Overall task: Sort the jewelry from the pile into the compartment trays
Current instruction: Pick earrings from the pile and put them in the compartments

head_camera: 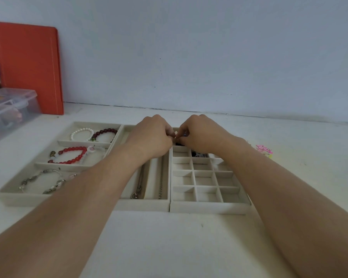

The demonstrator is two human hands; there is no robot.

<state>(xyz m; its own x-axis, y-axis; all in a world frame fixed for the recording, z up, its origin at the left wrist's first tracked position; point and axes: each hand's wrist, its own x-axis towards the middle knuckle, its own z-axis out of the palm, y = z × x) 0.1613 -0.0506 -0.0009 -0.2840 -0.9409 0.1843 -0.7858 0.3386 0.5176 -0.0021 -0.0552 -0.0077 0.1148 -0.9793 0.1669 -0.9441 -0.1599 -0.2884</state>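
Head view: both forearms reach forward, left hand [151, 135] and right hand [199, 133] meet knuckle to knuckle over the far end of the trays, fingertips pinched together on something tiny [176, 137] between them; too small to tell what it is. Under and just beyond the right hand sits the grid tray [209, 207] with many small square cells, most bare near the wrist, a dark item [198, 154] in a cell just below the right hand, partly hidden. Under the left wrist is the middle tray [145, 204] with long slots; a chain [139, 187] lies in one slot beside the left forearm, a thinner chain [160, 187] in the next slot toward the right arm. Left of the left arm is the three-row tray [8, 197]: far row holds a white pearl bracelet [81, 134] and a dark red bead bracelet [105, 134] side by side, touching or nearly so; middle row a bright red bead bracelet [72, 154]; near row a silver charm bracelet [42, 182], partly covered by the forearm. Right of the right wrist, on the table [169, 237], a small pink piece [264, 149] lies apart from the trays. Far left of the hands: a clear plastic box [10, 109] and an orange folder [28, 67] leaning on the wall.
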